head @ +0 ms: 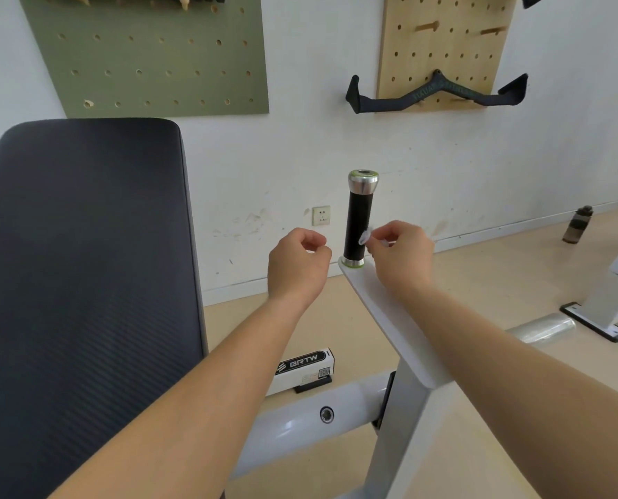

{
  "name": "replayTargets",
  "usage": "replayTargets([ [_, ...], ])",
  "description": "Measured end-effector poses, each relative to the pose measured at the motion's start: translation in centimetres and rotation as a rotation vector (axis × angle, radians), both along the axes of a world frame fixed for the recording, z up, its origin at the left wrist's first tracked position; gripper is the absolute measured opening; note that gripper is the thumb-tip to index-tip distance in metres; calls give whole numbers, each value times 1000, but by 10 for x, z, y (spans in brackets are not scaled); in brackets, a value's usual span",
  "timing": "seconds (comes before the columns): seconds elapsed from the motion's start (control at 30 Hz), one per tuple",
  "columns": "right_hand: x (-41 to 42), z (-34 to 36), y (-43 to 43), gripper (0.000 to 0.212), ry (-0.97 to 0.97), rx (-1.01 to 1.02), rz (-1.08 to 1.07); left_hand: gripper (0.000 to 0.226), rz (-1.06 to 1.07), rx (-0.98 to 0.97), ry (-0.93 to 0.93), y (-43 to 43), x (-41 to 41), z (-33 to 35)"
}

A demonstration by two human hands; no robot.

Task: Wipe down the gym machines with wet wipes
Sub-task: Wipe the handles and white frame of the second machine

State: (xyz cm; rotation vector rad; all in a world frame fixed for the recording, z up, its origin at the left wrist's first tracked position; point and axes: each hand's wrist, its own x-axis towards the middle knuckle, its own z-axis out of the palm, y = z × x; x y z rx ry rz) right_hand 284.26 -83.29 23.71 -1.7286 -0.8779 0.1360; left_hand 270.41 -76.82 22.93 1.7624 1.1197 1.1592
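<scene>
White gym wall [444, 156] backs a white metal machine frame [390, 318] labelled "BRTW". At frame centre, the right hand [402, 259] pinches a small white wet wipe [365, 237] against the upright black grip handle [358, 217]. The left hand [296, 264] is curled and empty, just left of the handle.

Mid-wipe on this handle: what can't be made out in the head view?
Head view:
Wipe: mostly hidden in the right hand; only a white scrap shows.
Left hand: curled, palm turned away; contents unknown.
Handle: far side faces away.
Bench pad: cut off by left edge.
Label: small print unreadable.

Upright handle [359, 225] between both hands.
</scene>
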Motion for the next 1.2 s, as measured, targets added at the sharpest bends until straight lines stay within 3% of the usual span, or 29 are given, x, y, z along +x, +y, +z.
replayTargets([
  [0.23,4,5,-3,14,-180,-236,62,14,-43,18,-17,-10,12,-3],
  [0.47,-16,13,-18,3,-81,-30,211,13,-154,40,-106,-18,10,2],
  [0.7,-21,25,-15,12,12,81,200,6,-240,-81,-280,-13,0,17],
  [0.87,-7,24,-15,5,-5,78,120,9,7,-7,-330,9,17,25],
  [0.93,0,20,-13,4,7,66,91,5,7,45,-355,14,30,30],
  [1.2,5,7,-1,2,-57,9,113,17,4,211,-194,15,45,9],
])
